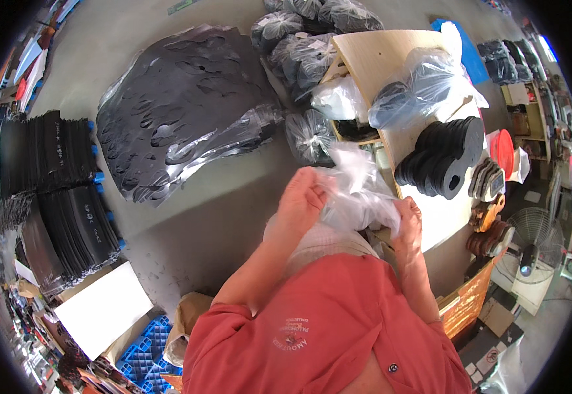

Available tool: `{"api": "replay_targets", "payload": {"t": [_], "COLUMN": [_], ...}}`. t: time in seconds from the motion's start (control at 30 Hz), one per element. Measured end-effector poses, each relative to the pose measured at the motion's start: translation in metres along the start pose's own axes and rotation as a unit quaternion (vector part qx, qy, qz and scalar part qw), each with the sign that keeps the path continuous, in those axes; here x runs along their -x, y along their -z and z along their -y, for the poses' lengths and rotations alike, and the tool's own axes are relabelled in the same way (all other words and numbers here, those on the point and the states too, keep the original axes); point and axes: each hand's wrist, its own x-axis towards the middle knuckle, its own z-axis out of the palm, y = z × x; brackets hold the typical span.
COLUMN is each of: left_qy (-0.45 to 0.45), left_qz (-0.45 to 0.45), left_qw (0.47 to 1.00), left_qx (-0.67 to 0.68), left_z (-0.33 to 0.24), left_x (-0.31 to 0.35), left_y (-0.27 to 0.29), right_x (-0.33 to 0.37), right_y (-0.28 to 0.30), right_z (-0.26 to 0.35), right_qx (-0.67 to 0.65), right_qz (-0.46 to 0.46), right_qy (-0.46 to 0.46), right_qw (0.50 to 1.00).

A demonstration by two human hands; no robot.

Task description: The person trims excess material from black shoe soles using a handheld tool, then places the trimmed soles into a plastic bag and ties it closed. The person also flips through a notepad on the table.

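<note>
A clear plastic bag (355,187) is stretched between my hands in front of my lap, and it looks crumpled and see-through. My left hand (304,197) pinches its left edge, fingers closed. On the other side my right hand (407,222) grips the bag's right edge, also closed. Just right of the bag stands a light wooden table (423,220). Stacks of black sole-shaped pieces (440,157) lie on it. Farther back on the table rests a filled clear bag (423,88) with dark contents.
Dark cut-out sheets (187,111) lie piled on the floor ahead left. Tied bags (309,134) of dark pieces cluster beyond the table. Black sheet stacks (69,217) stand at far left, near a blue pallet (145,348). A fan (532,243) stands at right, near a red round object (504,154).
</note>
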Motion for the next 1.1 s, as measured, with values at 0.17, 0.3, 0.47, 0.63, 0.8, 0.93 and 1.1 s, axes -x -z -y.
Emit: {"api": "replay_targets", "payload": {"t": [0.17, 0.3, 0.47, 0.63, 0.8, 0.93, 1.1], "left_qy": [0.019, -0.078, -0.377, -0.305, -0.333, -0.179, -0.060], "left_qz": [0.180, -0.053, 0.072, 0.178, 0.110, 0.036, 0.109], "left_qw": [0.978, 0.945, 0.601, 0.558, 0.665, 0.845, 0.796], "left_qx": [0.106, -0.313, -0.701, -0.751, -0.659, -0.503, -0.593], "left_z": [-0.059, -0.071, -0.037, 0.017, -0.002, -0.024, -0.051], "left_x": [0.007, 0.008, 0.028, 0.025, -0.021, -0.018, 0.018], "left_y": [0.056, 0.066, -0.012, -0.055, -0.021, -0.028, -0.046], "right_x": [-0.017, -0.002, 0.002, 0.004, 0.022, 0.023, -0.002], "right_y": [0.026, 0.015, -0.021, -0.060, -0.052, -0.031, 0.000], "right_z": [0.004, -0.001, 0.004, 0.012, 0.026, 0.019, 0.019], "right_qx": [-0.211, -0.165, 0.029, 0.197, 0.421, 0.513, 0.530], "right_qz": [-0.165, -0.062, -0.072, 0.010, 0.076, 0.159, -0.002], "right_qy": [0.013, 0.030, 0.115, 0.187, 0.216, 0.282, 0.268], "right_qw": [0.963, 0.984, 0.990, 0.962, 0.878, 0.795, 0.804]}}
